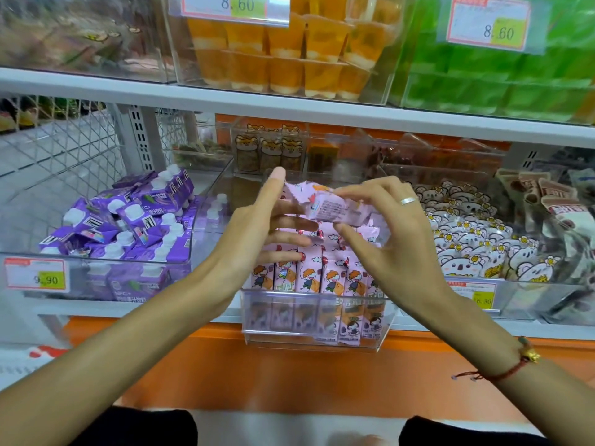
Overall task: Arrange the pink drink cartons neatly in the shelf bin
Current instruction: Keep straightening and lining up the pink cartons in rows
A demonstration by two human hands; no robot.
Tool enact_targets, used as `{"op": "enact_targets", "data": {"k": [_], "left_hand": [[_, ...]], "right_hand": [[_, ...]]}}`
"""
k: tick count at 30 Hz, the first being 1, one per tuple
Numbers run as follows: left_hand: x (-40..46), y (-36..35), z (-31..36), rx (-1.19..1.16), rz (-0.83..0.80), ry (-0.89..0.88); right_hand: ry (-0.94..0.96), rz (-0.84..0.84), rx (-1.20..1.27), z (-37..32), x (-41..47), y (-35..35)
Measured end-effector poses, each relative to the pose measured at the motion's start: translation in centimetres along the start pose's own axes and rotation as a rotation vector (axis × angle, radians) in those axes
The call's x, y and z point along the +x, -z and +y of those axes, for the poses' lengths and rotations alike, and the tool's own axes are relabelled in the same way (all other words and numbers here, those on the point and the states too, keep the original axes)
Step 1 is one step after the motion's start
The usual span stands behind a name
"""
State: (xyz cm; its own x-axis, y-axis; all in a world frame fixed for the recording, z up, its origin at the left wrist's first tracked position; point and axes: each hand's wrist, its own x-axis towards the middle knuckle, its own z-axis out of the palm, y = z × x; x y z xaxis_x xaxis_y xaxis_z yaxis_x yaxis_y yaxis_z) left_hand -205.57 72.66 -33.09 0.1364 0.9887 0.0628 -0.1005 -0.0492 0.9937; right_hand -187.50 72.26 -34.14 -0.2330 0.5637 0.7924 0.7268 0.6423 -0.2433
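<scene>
Both hands, left [257, 226] and right [396, 233], pinch one pink carton [335, 207] above the bin [315, 317]; label print unreadable.

Both hands [257, 230] [392, 239] hold a pink carton [335, 209] above the bin [315, 317].
</scene>
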Motion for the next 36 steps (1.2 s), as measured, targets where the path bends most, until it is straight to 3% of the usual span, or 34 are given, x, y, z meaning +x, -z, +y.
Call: {"op": "enact_targets", "data": {"k": [6,13,18,21,24,26,29,36], "left_hand": [[-0.6,0.1,-0.6,0.063,-0.004,-0.092],[-0.3,0.7,-1.0,0.146,-0.055,-0.259],[-0.1,1.3,-0.5,0.259,-0.084,-0.46],[0.6,1.9,0.0,0.268,0.0,-0.541],[2.3,2.3,0.3,0.298,0.15,-0.592],[3.6,2.3,0.1,0.385,0.204,-0.601],[5.8,1.6,-0.4,0.575,0.189,-0.571],[12.4,-0.8,-1.0,0.939,0.206,-0.528]], "right_hand": [[0.08,-0.07,-0.099,0.0,0.2,-0.1],[-0.22,-0.198,0.127,0.9,0.1,0.1],[-0.25,-0.179,0.221,1.0,0.0,0.1],[-0.306,-0.196,0.199,1.1,-0.3,-0.2],[-0.376,-0.327,0.235,1.2,-1.2,-0.6],[-0.341,-0.435,0.183,1.3,-1.9,-0.6],[-0.135,-0.607,-0.068,1.1,-2.4,-0.7],[-0.015,-0.665,-0.165,1.1,-2.5,-0.6]]}}
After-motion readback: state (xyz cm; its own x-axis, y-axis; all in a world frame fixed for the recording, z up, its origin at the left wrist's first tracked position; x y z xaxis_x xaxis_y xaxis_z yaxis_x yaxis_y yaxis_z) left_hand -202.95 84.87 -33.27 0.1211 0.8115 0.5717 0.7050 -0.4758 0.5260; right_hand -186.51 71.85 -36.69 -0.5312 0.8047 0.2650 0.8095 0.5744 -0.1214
